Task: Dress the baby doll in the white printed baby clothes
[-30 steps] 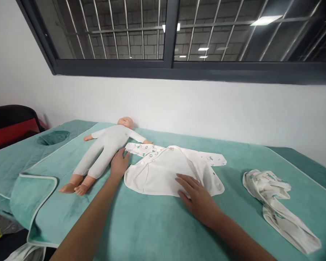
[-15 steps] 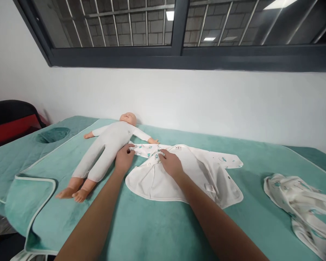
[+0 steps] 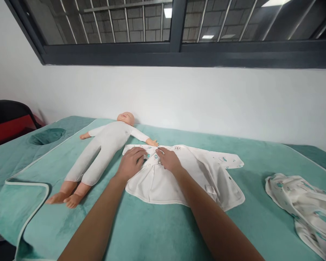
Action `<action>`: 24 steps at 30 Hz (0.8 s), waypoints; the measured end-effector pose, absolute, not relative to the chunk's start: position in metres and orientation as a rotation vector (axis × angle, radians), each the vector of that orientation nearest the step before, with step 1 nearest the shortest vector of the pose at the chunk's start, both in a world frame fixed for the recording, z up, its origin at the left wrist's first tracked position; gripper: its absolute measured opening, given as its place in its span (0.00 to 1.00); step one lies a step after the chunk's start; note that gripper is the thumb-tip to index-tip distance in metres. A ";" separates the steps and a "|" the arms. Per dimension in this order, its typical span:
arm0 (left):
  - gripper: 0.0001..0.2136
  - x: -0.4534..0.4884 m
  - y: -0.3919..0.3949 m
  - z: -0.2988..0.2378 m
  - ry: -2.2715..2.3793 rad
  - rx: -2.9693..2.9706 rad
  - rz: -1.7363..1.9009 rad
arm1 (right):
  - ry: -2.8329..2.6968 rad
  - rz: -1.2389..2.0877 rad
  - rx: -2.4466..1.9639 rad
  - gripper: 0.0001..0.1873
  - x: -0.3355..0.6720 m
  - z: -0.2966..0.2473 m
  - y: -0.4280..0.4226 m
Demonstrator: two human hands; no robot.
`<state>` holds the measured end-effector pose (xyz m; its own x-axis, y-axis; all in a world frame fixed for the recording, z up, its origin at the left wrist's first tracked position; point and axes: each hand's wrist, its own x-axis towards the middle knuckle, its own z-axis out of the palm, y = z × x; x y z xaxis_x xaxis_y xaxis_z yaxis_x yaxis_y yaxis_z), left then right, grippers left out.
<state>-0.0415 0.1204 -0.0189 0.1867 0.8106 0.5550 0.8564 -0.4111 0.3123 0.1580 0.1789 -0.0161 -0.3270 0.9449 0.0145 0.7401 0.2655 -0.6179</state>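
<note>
A white baby jacket (image 3: 190, 170) with small green prints lies spread out, its front panels turned back to show the plain inside. My left hand (image 3: 132, 161) rests on its left sleeve, fingers stretched and slightly bent over the printed cloth; the cuff sticks out beyond them. Pinched between the thumb and fingers of my right hand (image 3: 168, 159) is the jacket's edge near the neckline. Close to the jacket, a baby doll (image 3: 105, 145) in a white body lies on its back, arms spread. The doll's hand (image 3: 152, 142) nearly meets the sleeve.
Beneath everything is a green padded bed cover (image 3: 157, 232), with a round hollow (image 3: 47, 136) at the left. A crumpled printed white garment (image 3: 301, 203) lies at the right. Behind stands a white wall (image 3: 206, 98) under a dark-framed window (image 3: 176, 58). A red and black chair (image 3: 11, 121) is at far left.
My left hand has let go of the cuff and shifted right along the sleeve, closer to my right hand. My right hand stays at the neckline. The view has shifted slightly.
</note>
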 end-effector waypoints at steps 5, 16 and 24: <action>0.16 -0.038 0.127 -0.018 -1.865 -2.405 -0.889 | -2.168 0.703 -1.470 0.26 0.160 -0.018 0.177; 0.19 -0.029 0.121 -0.011 -2.119 -2.014 -0.343 | -2.071 0.595 -1.342 0.21 0.158 -0.016 0.168; 0.22 -0.115 0.102 0.055 -2.259 -1.795 -0.663 | -2.032 0.423 -1.300 0.27 0.070 0.004 0.206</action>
